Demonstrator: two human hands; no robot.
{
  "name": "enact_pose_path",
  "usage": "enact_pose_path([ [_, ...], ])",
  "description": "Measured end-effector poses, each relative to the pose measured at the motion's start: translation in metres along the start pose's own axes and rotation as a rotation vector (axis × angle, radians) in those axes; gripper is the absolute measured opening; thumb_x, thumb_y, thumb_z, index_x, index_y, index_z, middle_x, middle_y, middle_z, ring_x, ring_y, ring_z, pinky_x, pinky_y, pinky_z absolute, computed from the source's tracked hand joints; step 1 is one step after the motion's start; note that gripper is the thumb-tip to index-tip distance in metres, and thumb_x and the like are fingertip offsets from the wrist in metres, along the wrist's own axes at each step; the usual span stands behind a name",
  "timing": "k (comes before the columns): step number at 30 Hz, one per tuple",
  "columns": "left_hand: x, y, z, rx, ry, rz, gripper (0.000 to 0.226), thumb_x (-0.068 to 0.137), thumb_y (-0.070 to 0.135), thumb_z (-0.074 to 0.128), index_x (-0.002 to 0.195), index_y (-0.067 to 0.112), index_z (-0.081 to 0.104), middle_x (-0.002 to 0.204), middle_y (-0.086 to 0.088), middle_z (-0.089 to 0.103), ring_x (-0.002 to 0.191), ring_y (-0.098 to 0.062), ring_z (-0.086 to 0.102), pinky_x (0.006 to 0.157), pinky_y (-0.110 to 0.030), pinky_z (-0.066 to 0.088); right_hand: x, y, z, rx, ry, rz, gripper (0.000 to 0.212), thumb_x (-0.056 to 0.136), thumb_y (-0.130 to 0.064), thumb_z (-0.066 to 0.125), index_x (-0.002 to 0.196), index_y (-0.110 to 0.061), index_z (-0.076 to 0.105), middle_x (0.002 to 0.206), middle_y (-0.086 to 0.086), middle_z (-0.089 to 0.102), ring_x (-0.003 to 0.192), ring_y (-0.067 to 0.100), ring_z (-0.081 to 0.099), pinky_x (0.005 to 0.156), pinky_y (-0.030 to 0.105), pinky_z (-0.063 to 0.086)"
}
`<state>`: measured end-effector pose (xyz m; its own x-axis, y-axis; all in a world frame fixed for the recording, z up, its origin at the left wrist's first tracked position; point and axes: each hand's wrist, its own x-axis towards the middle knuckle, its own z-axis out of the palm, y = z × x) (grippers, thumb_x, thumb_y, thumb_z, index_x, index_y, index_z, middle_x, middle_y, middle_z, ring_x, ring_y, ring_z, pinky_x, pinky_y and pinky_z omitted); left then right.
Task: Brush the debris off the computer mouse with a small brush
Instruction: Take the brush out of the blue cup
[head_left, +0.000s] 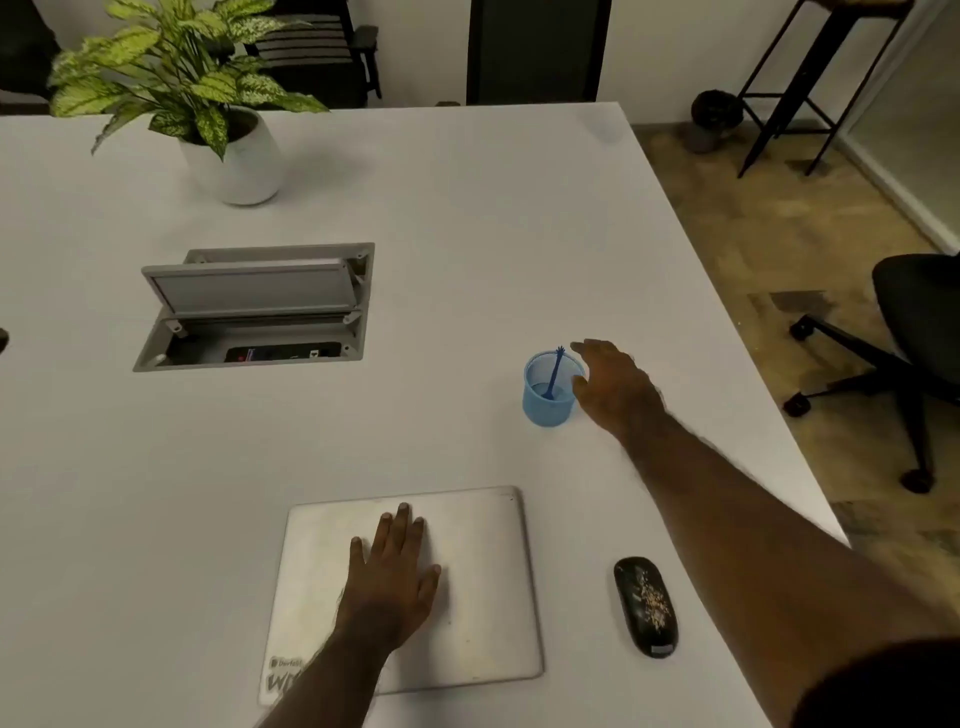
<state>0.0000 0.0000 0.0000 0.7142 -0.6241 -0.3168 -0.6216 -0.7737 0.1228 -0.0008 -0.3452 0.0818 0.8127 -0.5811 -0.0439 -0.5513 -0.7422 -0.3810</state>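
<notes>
A black computer mouse (647, 605) lies near the table's front right, with pale crumbs scattered on its top. Farther back stands a translucent blue cup (546, 405) holding a small blue brush (556, 370) that leans against the rim. My right hand (615, 387) is stretched out beside the cup's right side, fingers apart, close to the rim and the brush tip; whether it touches them I cannot tell. My left hand (392, 577) lies flat, fingers spread, on a closed silver laptop (483, 582).
A white table (467, 234) carries a potted plant (208, 104) at the back left and an open grey cable box (254, 306) in the middle. The table's right edge runs diagonally; beyond it stand a black office chair (914, 332) and a stool (810, 78).
</notes>
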Motion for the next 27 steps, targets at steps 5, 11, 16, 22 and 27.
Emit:
enact_pose_path([
  [5, 0.003, -0.002, 0.005, -0.049, -0.014, -0.009, 0.073, 0.087, 0.053, 0.027, 0.141, 0.009, 0.052, 0.154, -0.013, 0.038, 0.138, -0.034, 0.043, 0.102, -0.057, 0.042, 0.033, -0.006, 0.01, -0.113, -0.11, 0.047, 0.047, 0.1, -0.026, 0.046, 0.146, -0.029, 0.042, 0.146, 0.0, 0.047, 0.128, 0.027, 0.045, 0.102, 0.04, 0.036],
  [11, 0.006, -0.007, 0.017, -0.095, -0.029, -0.013, 0.072, 0.092, 0.055, 0.026, 0.152, 0.016, 0.033, 0.162, -0.005, 0.012, 0.149, -0.028, 0.021, 0.114, -0.052, 0.028, 0.051, -0.007, 0.023, -0.297, -0.057, -0.004, 0.034, 0.099, -0.032, 0.047, 0.131, -0.026, 0.058, 0.128, 0.004, 0.06, 0.114, 0.028, 0.055, 0.092, 0.037, 0.04],
  [16, 0.009, -0.011, 0.025, -0.101, -0.081, -0.018, 0.07, 0.096, 0.055, 0.029, 0.156, 0.021, 0.015, 0.16, 0.002, -0.014, 0.152, -0.023, 0.001, 0.119, -0.049, 0.013, 0.06, -0.006, 0.03, -0.389, -0.027, -0.007, 0.031, 0.098, -0.036, 0.051, 0.123, -0.023, 0.062, 0.121, 0.003, 0.063, 0.11, 0.026, 0.057, 0.09, 0.037, 0.04],
  [22, 0.007, -0.008, 0.02, -0.111, -0.034, -0.003, 0.071, 0.093, 0.054, 0.029, 0.152, 0.015, 0.033, 0.162, -0.005, 0.011, 0.149, -0.029, 0.021, 0.113, -0.053, 0.028, 0.063, 0.001, 0.037, -0.457, 0.018, -0.018, 0.021, 0.095, -0.026, 0.053, 0.112, -0.024, 0.066, 0.112, 0.001, 0.064, 0.103, 0.025, 0.06, 0.085, 0.035, 0.04],
  [27, 0.008, -0.012, 0.029, -0.111, -0.052, -0.013, 0.07, 0.096, 0.056, 0.025, 0.157, 0.021, 0.012, 0.16, 0.002, -0.016, 0.152, -0.023, -0.003, 0.12, -0.047, 0.01, 0.065, 0.001, 0.039, -0.507, 0.012, -0.037, 0.017, 0.093, -0.025, 0.058, 0.109, -0.023, 0.065, 0.11, 0.002, 0.062, 0.101, 0.023, 0.06, 0.083, 0.036, 0.042],
])
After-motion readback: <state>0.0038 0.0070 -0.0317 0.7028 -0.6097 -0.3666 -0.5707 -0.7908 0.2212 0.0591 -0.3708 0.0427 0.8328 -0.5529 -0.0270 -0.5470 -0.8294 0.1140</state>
